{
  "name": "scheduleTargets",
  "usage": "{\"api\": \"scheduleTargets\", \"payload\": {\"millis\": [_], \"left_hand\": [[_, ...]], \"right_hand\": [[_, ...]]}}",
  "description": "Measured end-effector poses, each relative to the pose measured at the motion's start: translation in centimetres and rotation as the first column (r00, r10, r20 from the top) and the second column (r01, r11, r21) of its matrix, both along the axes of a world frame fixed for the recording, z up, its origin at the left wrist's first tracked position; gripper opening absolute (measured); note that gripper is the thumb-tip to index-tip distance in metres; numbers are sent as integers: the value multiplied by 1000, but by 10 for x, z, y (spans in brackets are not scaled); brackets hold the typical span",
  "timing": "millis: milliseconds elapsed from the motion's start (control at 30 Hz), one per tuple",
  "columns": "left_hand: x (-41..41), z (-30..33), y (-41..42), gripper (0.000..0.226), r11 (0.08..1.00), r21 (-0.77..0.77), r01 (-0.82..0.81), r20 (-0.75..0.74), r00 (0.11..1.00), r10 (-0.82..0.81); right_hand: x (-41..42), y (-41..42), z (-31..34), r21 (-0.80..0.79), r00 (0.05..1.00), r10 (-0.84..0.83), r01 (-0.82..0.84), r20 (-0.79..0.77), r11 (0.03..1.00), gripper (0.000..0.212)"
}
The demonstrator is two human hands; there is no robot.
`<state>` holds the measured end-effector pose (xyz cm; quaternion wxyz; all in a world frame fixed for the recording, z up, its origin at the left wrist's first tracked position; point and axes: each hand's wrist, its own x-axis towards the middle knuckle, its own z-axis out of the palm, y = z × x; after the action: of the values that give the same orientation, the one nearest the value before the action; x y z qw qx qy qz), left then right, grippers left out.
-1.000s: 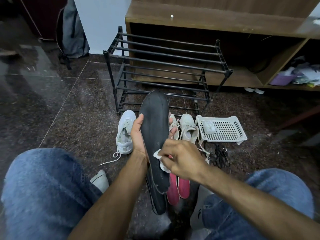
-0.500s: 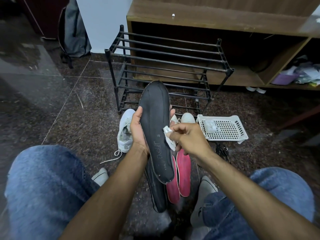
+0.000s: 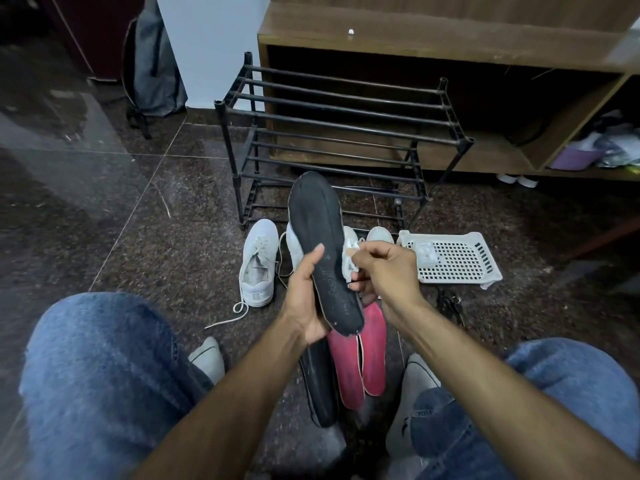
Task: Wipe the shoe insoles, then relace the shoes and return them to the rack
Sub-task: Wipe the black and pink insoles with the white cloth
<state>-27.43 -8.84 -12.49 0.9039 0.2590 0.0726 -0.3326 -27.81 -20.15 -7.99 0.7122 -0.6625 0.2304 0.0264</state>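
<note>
Black and worn, the insole point(image 3: 323, 251) stands tilted above the floor point(image 3: 145, 237), toe up toward the rack point(image 3: 332, 133), heel down in the left hand point(image 3: 306, 299). That hand grips it from the left edge, thumb laid across the printed face and fingers curled behind. The right hand point(image 3: 384, 271) sits just beside the insole's right edge, pinching a small white wipe point(image 3: 349, 259) between thumb and fingers; the wipe lies at that edge, though whether it touches cannot be told.

Below the hands, on the floor between the knees, lie a second black insole point(image 3: 320, 386) and two pink insoles point(image 3: 367, 355) side by side, the black one to the left and touching them. A white shoe point(image 3: 258, 263) stands left of the hands with its lace point(image 3: 227, 317) trailing loose over the floor. More white shoes point(image 3: 379, 235) show partly behind the held insole, in front of the rack's lowest bars. A white basket point(image 3: 457, 261) lies to the right of them, with a dark bundle point(image 3: 450, 304) near its front edge, too blurred to identify. The rack stands against a wooden cabinet point(image 3: 450, 36).
</note>
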Motion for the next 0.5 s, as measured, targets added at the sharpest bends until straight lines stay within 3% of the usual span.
{"api": "scheduleTargets", "payload": {"millis": [133, 200, 333, 500], "left_hand": [[10, 5, 7, 62, 991, 126, 33, 36, 999, -38], [14, 6, 9, 64, 990, 138, 23, 40, 999, -28], [14, 9, 10, 60, 994, 108, -17, 19, 1000, 15], [20, 8, 14, 72, 994, 46, -101, -58, 993, 104]], "right_hand": [[-5, 1, 0, -231, 971, 189, -153, 144, 961, 13], [-4, 2, 4, -269, 949, 246, -189, 196, 944, 15], [5, 7, -3, -364, 937, 302, -224, 174, 904, 11], [-7, 8, -27, -752, 844, 492, -181, 212, 634, 10]]}}
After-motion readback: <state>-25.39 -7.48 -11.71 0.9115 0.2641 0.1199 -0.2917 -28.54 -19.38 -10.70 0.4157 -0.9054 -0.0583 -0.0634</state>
